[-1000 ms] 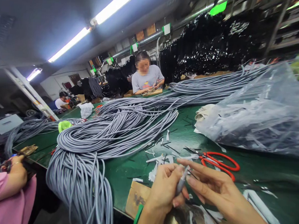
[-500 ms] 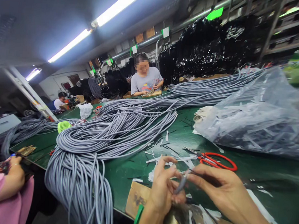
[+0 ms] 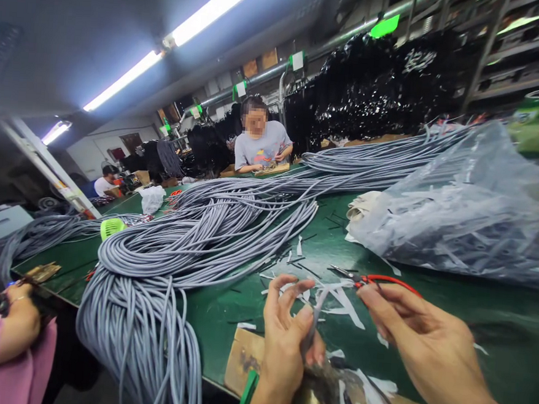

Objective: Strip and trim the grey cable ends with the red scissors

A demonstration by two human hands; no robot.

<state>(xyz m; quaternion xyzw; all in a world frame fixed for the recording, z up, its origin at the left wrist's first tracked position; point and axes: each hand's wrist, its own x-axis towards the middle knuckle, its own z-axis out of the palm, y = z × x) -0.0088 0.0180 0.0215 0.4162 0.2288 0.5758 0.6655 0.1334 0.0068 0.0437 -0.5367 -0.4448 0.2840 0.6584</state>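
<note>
My left hand (image 3: 288,332) is closed around the end of a grey cable (image 3: 315,319), which stands up between thumb and fingers, with the index finger raised. To its right, my right hand (image 3: 420,329) hangs over the table with thumb and fingertips pinched together. Whatever is in that pinch is too small or hidden to make out. Behind its fingertips lie red-handled scissors (image 3: 396,280), partly covered by the hand. White strips (image 3: 347,309) and short black offcuts are scattered on the green table between and beyond my hands.
A long heap of grey cables (image 3: 169,244) runs across the table and hangs over its near edge. At right stands a clear plastic bag (image 3: 462,221) of pale scraps. A wooden block (image 3: 244,354) is by my left wrist. Co-workers sit across and at left.
My right hand has moved right, away from the cable end at my left hand, and now partly covers the scissors' handles. My left hand keeps the cable, now held more upright.
</note>
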